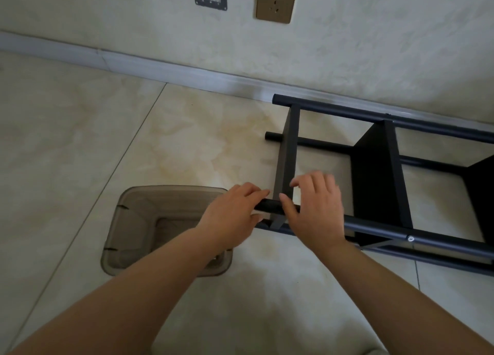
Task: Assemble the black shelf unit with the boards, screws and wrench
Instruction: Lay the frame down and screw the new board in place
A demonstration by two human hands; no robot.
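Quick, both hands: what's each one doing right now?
Left hand: closed around the end of the black pole.
Right hand: open, fingers resting on the same pole beside the end board.

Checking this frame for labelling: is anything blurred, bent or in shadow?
Head view: the right hand is motion-smeared, the left hand sharper; the wide lens bows the baseboard; soft daylight, forearm shadows on the floor tiles, no harsh glare.

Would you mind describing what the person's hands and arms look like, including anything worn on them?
Both forearms are bare right down to the lower picture edge, so no sleeves show. The left hand and right hand wear no gloves, and no watch, bracelet or ring is visible. The right hand is slightly motion-blurred, so fine details there are uncertain.
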